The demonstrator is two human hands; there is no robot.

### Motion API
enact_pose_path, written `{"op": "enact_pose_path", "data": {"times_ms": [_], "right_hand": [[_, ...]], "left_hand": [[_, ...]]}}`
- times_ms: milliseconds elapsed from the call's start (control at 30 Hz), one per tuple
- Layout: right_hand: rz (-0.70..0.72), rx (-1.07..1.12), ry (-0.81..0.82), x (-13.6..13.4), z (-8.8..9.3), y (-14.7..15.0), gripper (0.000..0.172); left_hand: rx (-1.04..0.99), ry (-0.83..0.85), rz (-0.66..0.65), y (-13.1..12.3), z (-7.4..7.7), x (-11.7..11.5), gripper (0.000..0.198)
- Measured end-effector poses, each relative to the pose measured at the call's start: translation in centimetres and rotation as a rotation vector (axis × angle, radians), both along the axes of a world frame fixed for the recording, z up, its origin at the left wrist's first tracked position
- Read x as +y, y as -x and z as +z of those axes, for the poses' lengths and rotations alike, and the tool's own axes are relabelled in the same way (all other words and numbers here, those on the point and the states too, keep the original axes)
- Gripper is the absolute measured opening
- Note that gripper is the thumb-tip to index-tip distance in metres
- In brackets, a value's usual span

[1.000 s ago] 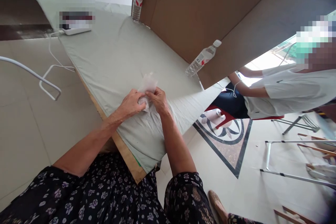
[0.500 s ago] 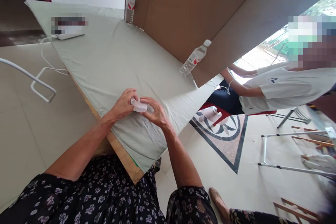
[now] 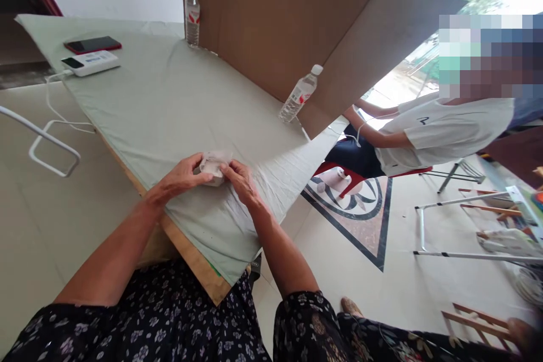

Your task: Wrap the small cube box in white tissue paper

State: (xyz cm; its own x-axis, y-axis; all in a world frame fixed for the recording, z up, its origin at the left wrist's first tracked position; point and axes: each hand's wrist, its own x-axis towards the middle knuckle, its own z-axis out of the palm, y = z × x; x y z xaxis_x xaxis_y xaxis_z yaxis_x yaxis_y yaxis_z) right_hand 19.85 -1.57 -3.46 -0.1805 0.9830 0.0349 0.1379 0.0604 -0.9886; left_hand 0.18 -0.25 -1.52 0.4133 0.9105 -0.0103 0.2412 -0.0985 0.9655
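Note:
Between my hands, just above or on the near part of the cloth-covered table [image 3: 182, 107], is a small translucent white plastic box [image 3: 211, 166]. My left hand [image 3: 185, 174] grips its left side, with the thumb along the near edge. My right hand [image 3: 240, 179] holds the right side, thumb and fingers pressed on the corner. The upper face of the box is turned towards me. What lies inside, if anything, is too small to make out.
A cardboard panel [image 3: 263, 28] stands across the table, with an upright water bottle [image 3: 192, 17] and another bottle [image 3: 300, 95] beside it. A phone [image 3: 94, 44] and a white power bank [image 3: 91, 63] lie at the far left. A person in a white shirt [image 3: 458, 124] sits at right.
The box has been turned so its broad face shows, and both hands have shifted their hold around it. The view has swung slightly, moving the surroundings left in the picture.

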Motion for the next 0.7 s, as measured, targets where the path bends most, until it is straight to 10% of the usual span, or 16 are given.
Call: {"op": "enact_pose_path", "data": {"times_ms": [700], "right_hand": [[0.000, -0.166, 0.014, 1.1, 1.0, -0.9, 0.047]], "left_hand": [[-0.227, 0.090, 0.059, -1.6, -1.4, 0.7, 0.065]]}}
